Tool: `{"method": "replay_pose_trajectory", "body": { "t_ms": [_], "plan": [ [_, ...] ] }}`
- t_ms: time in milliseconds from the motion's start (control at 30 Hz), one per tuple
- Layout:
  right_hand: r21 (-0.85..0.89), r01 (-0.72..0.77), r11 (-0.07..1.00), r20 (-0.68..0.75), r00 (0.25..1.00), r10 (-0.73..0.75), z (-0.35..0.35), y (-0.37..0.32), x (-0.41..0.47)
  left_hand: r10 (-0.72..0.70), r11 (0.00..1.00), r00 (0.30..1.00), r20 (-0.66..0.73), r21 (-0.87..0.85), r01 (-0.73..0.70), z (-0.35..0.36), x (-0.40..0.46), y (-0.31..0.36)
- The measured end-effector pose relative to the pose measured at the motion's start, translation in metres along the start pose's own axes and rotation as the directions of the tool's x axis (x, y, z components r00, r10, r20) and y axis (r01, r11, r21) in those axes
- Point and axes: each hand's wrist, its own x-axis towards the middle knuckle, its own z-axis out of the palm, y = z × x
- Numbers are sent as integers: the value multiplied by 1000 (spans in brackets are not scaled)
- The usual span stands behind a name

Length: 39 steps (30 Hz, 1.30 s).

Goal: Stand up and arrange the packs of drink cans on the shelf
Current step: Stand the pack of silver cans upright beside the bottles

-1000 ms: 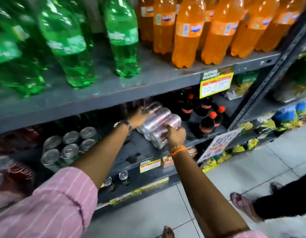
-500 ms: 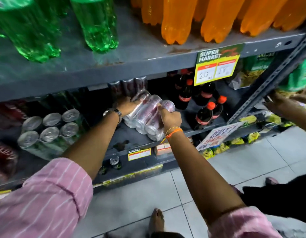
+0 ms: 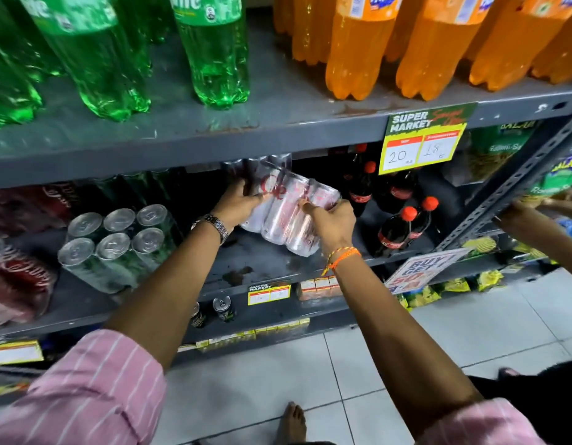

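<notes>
A shrink-wrapped pack of silver drink cans is tilted on the middle shelf, its lower end near the shelf surface. My left hand grips its upper left side and my right hand grips its right front end. Behind it stands another pack of silver cans, partly hidden under the upper shelf. To the left, a pack of green cans stands upright with its tops showing. A red can pack lies at the far left.
Small cola bottles with red caps stand right of the held pack. Green bottles and orange bottles fill the upper shelf. A price tag hangs from its edge. Another person's arm reaches in at right. Tiled floor below.
The view has moved closer to the shelf. Both hands have tipped the silver pack more upright and shifted it a little deeper on the shelf. Another person's arm has come in at the right.
</notes>
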Motion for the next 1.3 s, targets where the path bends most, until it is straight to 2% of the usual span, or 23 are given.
{"method": "replay_pose_trajectory", "body": {
  "t_ms": [233, 367, 500, 633, 767, 867, 933, 1000, 1067, 1133, 1233, 1300],
  "plan": [
    [-61, 282, 957, -64, 956, -286, 3, 20, -30, 83, 995, 996, -15, -58, -84, 3, -16, -22],
    [-48, 348, 936, -61, 935, -350, 8, 38, -45, 129, 991, 992, 10, -22, -129, -2, -25, -41],
    [-97, 371, 923, -42, 925, -377, 11, 56, -59, 134, 989, 991, 18, 63, -135, -9, -35, -55],
    [-114, 427, 897, -29, 901, -432, 14, 62, -67, 122, 989, 992, 44, 79, -125, -12, -44, -57],
    [-122, 448, 886, -100, 882, -460, 11, 57, -71, 68, 986, 997, -29, -149, -72, -24, -44, -12],
    [-106, 422, 900, -141, 890, -434, 8, 52, -75, 199, 959, 980, 22, -212, -190, -28, -35, 27],
    [-94, 407, 908, -117, 902, -416, 9, 50, -78, 196, 974, 977, 88, -135, -183, -19, -24, 42],
    [-65, 412, 909, -68, 907, -416, 11, 48, -82, 117, 991, 983, 140, 52, -125, -9, -14, 47],
    [-41, 416, 909, -34, 908, -417, 11, 46, -84, 79, 961, 976, 201, 245, -129, -5, -7, 46],
    [-21, 413, 910, -3, 911, -413, 7, 44, -81, 106, 904, 974, 200, 388, -178, -6, -2, 44],
    [-10, 419, 908, 53, 907, -418, -2, 40, -69, 131, 868, 981, 145, 462, -185, -10, -2, 38],
    [-42, 440, 897, 84, 896, -436, -8, 37, -58, 141, 888, 984, 110, 426, -175, -13, -8, 31]
  ]
}}
